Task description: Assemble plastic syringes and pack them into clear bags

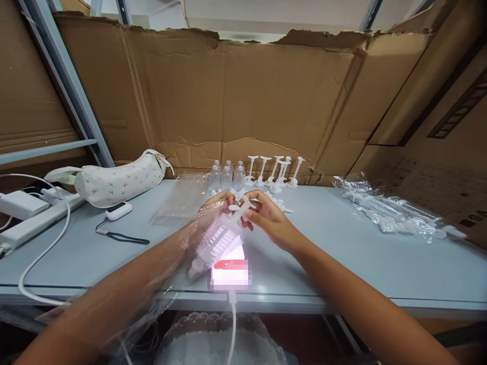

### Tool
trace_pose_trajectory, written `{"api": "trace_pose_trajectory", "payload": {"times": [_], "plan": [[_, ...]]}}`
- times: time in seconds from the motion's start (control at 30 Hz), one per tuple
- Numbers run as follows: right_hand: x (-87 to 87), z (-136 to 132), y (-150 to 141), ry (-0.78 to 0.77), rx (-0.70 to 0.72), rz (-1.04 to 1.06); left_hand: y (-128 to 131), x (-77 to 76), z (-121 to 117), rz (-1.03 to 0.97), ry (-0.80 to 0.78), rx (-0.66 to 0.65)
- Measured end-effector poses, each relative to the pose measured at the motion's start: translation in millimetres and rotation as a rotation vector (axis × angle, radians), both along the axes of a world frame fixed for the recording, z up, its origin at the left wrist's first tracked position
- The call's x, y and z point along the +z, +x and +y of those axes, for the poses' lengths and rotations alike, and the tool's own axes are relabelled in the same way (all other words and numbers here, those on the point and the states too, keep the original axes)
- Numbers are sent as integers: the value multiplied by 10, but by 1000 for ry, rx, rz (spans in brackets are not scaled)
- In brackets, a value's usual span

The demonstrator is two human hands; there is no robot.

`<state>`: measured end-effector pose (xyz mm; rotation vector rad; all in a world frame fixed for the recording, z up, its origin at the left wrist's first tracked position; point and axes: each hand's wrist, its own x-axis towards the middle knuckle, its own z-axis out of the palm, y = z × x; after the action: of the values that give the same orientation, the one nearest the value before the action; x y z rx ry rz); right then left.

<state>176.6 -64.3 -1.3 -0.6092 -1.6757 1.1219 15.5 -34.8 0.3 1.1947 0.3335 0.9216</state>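
My left hand point(217, 203) is closed at the upper end of a tilted clear plastic bottle point(217, 242), with its fingers partly hidden. Clear plastic film point(178, 253) lies around that hand and along the forearm. Between the thumb and fingers of my right hand point(272, 220) is a white T-shaped plastic piece point(245, 205), at the bottle's top end. Whether the piece is joined to the bottle I cannot tell. Below and behind the bottle lies a lit phone point(230, 274), its screen partly blurred.
Small clear bottles point(226, 177) and several upright white T-shaped pieces point(270, 172) stand at the back. Flat clear bags point(178, 195) lie left of them, bagged parts point(391, 208) at right. A pouch point(119, 180), power strip point(38, 223) and strapped white device point(119, 210) are left.
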Motion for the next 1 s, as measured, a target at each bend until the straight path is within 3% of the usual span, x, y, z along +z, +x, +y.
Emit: {"api": "trace_pose_trajectory", "payload": {"times": [0.2,0.47,0.77,1.0], "plan": [[-27,-16,-9,69,-71,-89,-19,-10,21,60,25,98],[-23,-42,-26,-12,-94,-294,-30,-35,86,0,66,169],[-8,-109,-36,192,75,-466,8,59,-23,-70,43,226],[29,-111,-10,220,-1,-399,-51,151,-28,-141,72,250]]}}
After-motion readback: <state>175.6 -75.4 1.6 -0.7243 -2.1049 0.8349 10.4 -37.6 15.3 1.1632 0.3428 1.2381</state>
